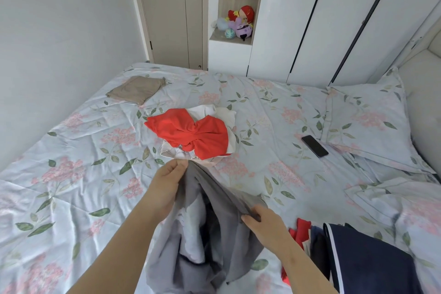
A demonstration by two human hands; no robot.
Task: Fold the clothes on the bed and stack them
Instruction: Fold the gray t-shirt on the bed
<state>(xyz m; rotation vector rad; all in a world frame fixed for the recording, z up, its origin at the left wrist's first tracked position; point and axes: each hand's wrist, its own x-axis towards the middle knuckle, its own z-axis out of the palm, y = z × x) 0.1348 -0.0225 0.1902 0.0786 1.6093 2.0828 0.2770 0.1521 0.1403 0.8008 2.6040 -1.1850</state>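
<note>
At the bed's (71,174) near edge, 6 o'clock: left hand (167,181) and right hand (265,219), each pinching the upper hem of a grey garment (210,234). Garment hangs limp; likely light and soft, best held by its corners. 12 o'clock: red-and-white heap (191,131). 11 o'clock: folded beige piece (137,89).

You hold the grey garment (207,217) up crumpled, left hand (167,181) and right hand (265,222) pinching its upper edge. The red top (188,131) lies twisted on white clothes (205,112) mid-bed. The folded beige piece (136,89) lies flat, far left. The navy garment (367,262) is heaped near right.
</note>
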